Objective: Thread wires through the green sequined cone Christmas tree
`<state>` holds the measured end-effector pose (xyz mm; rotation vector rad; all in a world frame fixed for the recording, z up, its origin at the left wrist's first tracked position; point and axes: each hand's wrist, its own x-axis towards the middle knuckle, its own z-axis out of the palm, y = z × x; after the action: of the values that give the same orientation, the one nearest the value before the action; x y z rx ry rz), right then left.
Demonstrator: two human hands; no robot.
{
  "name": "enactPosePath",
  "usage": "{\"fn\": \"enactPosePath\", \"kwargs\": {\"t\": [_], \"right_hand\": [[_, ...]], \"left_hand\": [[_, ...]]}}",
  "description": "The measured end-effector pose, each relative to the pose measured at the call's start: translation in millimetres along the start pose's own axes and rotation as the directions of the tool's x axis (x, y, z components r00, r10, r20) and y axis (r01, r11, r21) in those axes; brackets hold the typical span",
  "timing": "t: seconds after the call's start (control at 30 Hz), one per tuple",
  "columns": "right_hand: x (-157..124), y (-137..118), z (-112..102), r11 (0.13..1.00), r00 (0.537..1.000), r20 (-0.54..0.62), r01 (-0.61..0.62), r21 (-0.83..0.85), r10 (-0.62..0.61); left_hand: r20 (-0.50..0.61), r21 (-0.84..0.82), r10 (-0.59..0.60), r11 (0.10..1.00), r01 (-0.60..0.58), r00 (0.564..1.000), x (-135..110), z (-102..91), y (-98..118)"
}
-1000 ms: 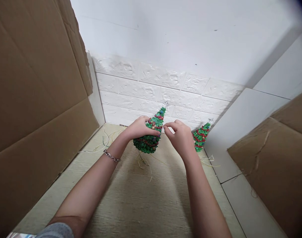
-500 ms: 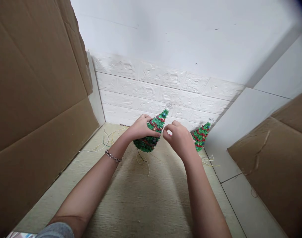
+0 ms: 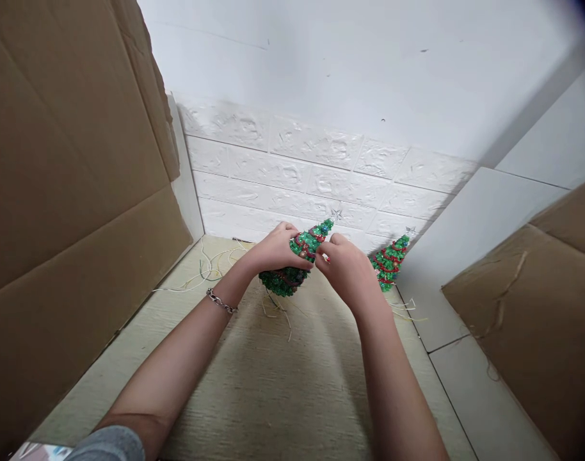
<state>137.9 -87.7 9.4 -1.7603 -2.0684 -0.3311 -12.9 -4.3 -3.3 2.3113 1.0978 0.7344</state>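
Note:
My left hand [image 3: 276,250] is wrapped round a small green beaded Christmas tree [image 3: 292,262] with red garlands and a clear star on top, held tilted to the right above the table. My right hand [image 3: 347,269] is closed in a pinch at the tree's upper part, fingertips against the red beads; what it pinches is too small to make out. A chain bracelet [image 3: 220,301] sits on my left wrist. Thin wires hang from the tree's base. A second, similar tree [image 3: 390,262] stands upright on the table just right of my right hand.
The table [image 3: 273,384] has a pale wood-grain top. Loose thin wires [image 3: 203,272] lie at the back left, more at the right [image 3: 405,310]. Cardboard sheets [image 3: 66,179] lean on the left and right [image 3: 537,307]. A white brick-pattern wall [image 3: 312,173] stands behind.
The held tree has tipped further to the right and sunk a little. My right hand's pinch has moved slightly up along the tree toward its top.

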Motion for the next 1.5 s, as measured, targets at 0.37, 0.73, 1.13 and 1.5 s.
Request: {"fn": "enactPosePath", "kwargs": {"t": [0.37, 0.73, 1.13, 1.5], "right_hand": [[9, 1, 21, 0.86, 0.991, -0.074, -0.059, 0.507, 0.111], [8, 1, 18, 0.804, 0.982, -0.083, -0.087, 0.588, 0.167], [8, -3, 19, 0.886, 0.964, -0.153, -0.129, 0.446, 0.217], [-1, 13, -9, 0.805, 0.969, -0.063, -0.161, 0.572, 0.239]], "left_hand": [[-0.025, -0.056, -0.021, 0.998, 0.019, 0.999, -2, -2.9, 4], [-0.268, -0.239, -0.17, 0.965, 0.105, 0.948, 1, -11.3, -2], [-0.251, -0.074, -0.093, 0.994, 0.077, 0.963, -1, -10.7, 4], [-0.278, -0.194, -0.168, 0.974, 0.116, 0.946, -1, -12.6, 0]]}}
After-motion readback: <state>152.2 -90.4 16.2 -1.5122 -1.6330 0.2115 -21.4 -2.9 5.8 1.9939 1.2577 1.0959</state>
